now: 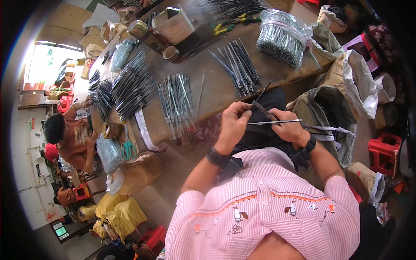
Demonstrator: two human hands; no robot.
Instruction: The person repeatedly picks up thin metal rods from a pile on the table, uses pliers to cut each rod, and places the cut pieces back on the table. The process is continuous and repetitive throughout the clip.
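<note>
My left hand (pixel 234 123) is closed, thumb and forefinger pinching a thin dark metal rod (pixel 262 89) whose tip points up and away. Closed as well, my right hand (pixel 289 125) grips a flat, dark metal strip (pixel 263 110) that reaches toward the left fingertips. A thin silver rod (pixel 271 123) lies across the right hand and stretches to just beside the left one; which fingers hold it is hidden. Both hands are above my lap at the table's near edge. Just beyond them is a spread bundle of thin metal rods (pixel 240 67).
On the table (pixel 203 56) are another rod bundle (pixel 177 102), larger dark piles (pixel 132 86), a plastic-wrapped bundle (pixel 284 39), pliers (pixel 223 29) and a flask (pixel 145 32). Open sacks (pixel 327 112) stand at right near a red stool (pixel 385 149). Another person (pixel 71 134) sits at left.
</note>
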